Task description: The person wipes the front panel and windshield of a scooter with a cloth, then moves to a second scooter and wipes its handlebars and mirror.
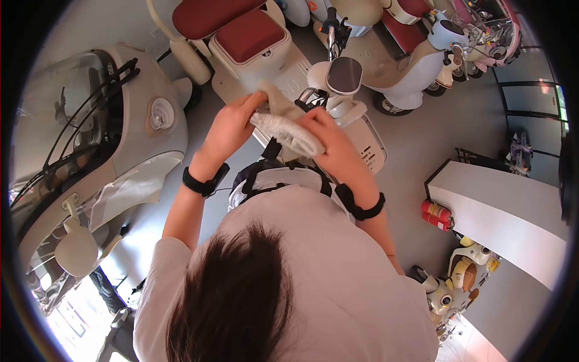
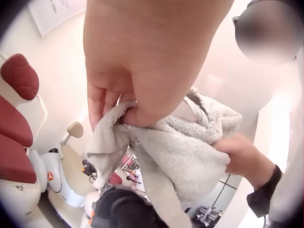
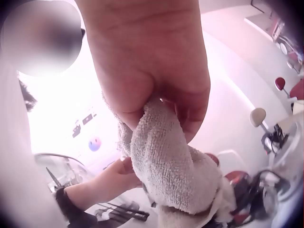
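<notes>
A light grey terry towel (image 1: 288,134) is bunched between both hands in front of the person's body. My left hand (image 1: 232,123) pinches one end of it; in the left wrist view the cloth (image 2: 175,152) folds over the thumb and hangs in loose flaps. My right hand (image 1: 329,140) grips the other end, and in the right wrist view a thick fold of the towel (image 3: 164,156) droops from between thumb and fingers. Some fingertips are hidden in the folds.
Just ahead stands a cream scooter with a red seat (image 1: 250,36) and a round-cornered mirror (image 1: 344,75). A vehicle with a windscreen and wipers (image 1: 90,114) is at the left. On the right are a white counter (image 1: 500,205) and red fire extinguishers (image 1: 436,215).
</notes>
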`<state>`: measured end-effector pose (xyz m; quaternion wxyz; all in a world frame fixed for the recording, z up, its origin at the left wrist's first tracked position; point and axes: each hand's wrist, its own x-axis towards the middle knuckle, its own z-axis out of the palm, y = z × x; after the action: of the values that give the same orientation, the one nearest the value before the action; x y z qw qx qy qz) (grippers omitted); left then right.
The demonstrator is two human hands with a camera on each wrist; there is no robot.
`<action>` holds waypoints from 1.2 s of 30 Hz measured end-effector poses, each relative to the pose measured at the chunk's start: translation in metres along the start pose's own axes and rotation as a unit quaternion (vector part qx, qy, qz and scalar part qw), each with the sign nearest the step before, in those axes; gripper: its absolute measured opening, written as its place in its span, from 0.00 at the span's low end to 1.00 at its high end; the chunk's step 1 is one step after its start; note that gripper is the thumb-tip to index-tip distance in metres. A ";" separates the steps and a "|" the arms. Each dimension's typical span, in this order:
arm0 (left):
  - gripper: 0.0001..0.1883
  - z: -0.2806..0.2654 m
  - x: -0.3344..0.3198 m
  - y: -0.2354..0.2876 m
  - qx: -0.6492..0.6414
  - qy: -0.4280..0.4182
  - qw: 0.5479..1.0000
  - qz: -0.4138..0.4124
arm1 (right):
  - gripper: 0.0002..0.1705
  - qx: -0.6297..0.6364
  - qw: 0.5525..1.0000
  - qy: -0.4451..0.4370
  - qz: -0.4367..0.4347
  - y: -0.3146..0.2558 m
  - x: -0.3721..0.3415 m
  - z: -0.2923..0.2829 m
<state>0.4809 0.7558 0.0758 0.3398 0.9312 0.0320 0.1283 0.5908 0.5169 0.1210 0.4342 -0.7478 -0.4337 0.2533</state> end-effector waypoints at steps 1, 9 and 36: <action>0.21 0.000 0.014 0.003 0.014 0.021 0.999 0.034 | 0.28 0.001 1.000 0.002 -0.002 -0.002 0.005 -0.014; 0.21 0.047 0.169 -0.002 -0.004 0.055 0.988 0.146 | 0.29 -0.330 0.885 0.306 -0.118 0.059 0.061 -0.098; 0.35 0.137 0.195 -0.090 -0.365 -0.410 0.824 -0.137 | 0.26 -0.310 0.943 0.111 -0.046 0.197 0.057 -0.074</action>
<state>0.7070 0.7678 -0.0406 0.6509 0.6918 -0.0318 -0.3110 0.7589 0.4859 -0.0139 0.2372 -0.8480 -0.4739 0.0012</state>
